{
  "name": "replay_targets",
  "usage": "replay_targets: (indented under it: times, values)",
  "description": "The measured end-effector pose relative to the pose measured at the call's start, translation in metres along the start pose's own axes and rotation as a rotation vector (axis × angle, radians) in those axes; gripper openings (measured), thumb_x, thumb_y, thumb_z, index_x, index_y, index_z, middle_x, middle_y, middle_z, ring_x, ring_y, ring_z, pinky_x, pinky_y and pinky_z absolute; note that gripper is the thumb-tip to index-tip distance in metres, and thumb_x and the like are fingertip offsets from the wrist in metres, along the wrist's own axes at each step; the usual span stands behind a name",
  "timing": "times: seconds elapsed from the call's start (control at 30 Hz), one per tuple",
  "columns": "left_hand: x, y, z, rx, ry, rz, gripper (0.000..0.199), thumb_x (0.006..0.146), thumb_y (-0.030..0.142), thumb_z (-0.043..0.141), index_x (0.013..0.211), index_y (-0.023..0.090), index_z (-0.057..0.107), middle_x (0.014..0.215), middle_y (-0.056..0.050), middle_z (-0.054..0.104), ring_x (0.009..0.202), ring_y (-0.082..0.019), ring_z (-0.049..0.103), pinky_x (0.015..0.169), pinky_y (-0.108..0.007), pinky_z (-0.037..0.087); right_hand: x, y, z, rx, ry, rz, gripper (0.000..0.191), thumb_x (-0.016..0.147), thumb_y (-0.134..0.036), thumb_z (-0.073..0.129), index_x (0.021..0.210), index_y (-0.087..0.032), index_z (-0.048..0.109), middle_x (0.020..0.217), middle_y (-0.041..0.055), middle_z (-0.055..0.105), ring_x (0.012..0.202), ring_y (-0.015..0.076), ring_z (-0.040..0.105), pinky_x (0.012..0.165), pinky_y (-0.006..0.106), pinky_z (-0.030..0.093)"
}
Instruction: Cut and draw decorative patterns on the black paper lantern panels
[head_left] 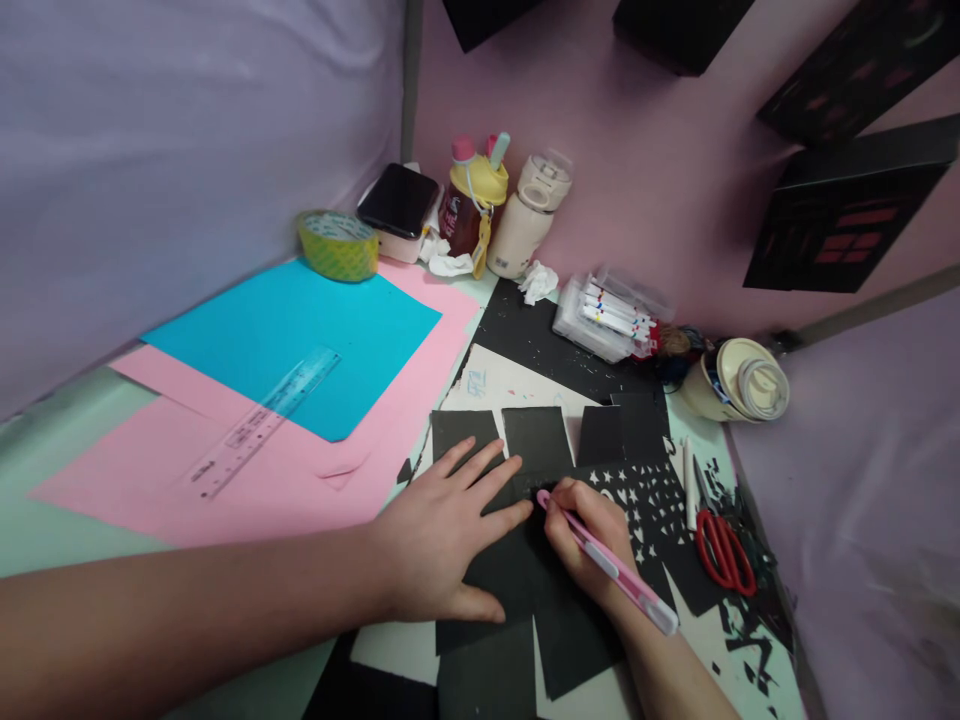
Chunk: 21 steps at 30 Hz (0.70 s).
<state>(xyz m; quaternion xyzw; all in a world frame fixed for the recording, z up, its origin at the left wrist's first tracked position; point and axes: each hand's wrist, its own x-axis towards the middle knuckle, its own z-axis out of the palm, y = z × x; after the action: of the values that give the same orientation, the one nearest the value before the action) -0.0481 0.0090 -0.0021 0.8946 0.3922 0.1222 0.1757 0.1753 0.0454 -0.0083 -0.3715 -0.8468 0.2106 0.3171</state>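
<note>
My left hand [442, 535] lies flat with its fingers spread on a black paper sheet [499, 590], which has flaps along its far side. Just to the right, my right hand [589, 535] is closed around a pink craft knife [619, 570], its tip end down at the paper near my left fingertips. The blade itself cannot be made out. Small star and heart shapes [637, 500] show pale against the black paper to the right of my right hand.
Red-handled scissors [724, 550] lie at the right among black scraps. A clear ruler [262, 425] rests across blue paper [300, 330] and pink paper [112, 465]. Tape [339, 247], a phone [400, 200], bottles [517, 235], a marker box [607, 320] and a cup [720, 385] stand behind.
</note>
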Motion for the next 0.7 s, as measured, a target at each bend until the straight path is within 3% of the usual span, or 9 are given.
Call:
replay_targets:
  times: [0.13, 0.33, 0.53, 0.7]
  values:
    - [0.000, 0.000, -0.001, -0.003, -0.013, -0.002, 0.086, 0.076, 0.076, 0.053, 0.144, 0.026, 0.038, 0.159, -0.012, 0.016, 0.146, -0.037, 0.008, 0.115, -0.054, 0.005, -0.003, 0.002, 0.000, 0.067, 0.030, 0.056, 0.019, 0.085, -0.008, 0.052, 0.073, -0.021, 0.046, 0.064, -0.0036, 0.050, 0.053, 0.0092, 0.045, 0.052, 0.022, 0.037]
    - [-0.001, 0.000, -0.001, 0.006, -0.021, -0.003, 0.085, 0.076, 0.076, 0.054, 0.145, 0.028, 0.037, 0.159, -0.012, 0.016, 0.145, -0.037, 0.009, 0.115, -0.055, 0.004, -0.002, 0.001, -0.005, 0.275, 0.224, 0.261, 0.007, 0.085, -0.019, 0.061, 0.080, -0.020, 0.058, 0.073, 0.0000, 0.061, 0.065, 0.0127, 0.057, 0.060, 0.024, 0.046]
    - [0.002, 0.000, -0.002, 0.012, -0.063, -0.012, 0.088, 0.074, 0.074, 0.058, 0.146, 0.028, 0.037, 0.158, -0.014, 0.015, 0.145, -0.039, 0.009, 0.114, -0.056, 0.005, 0.000, -0.002, -0.018, 0.361, 0.148, 0.497, 0.009, 0.080, -0.027, 0.072, 0.087, -0.023, 0.070, 0.080, 0.0017, 0.069, 0.072, 0.0146, 0.063, 0.064, 0.023, 0.049]
    - [0.002, 0.002, -0.001, 0.030, -0.058, -0.028, 0.092, 0.069, 0.070, 0.066, 0.146, 0.029, 0.037, 0.159, -0.013, 0.016, 0.145, -0.039, 0.010, 0.114, -0.057, 0.004, -0.001, -0.001, -0.023, 0.451, 0.078, 0.484, 0.010, 0.081, -0.026, 0.071, 0.091, -0.026, 0.072, 0.089, 0.0014, 0.070, 0.081, 0.0154, 0.063, 0.071, 0.024, 0.048]
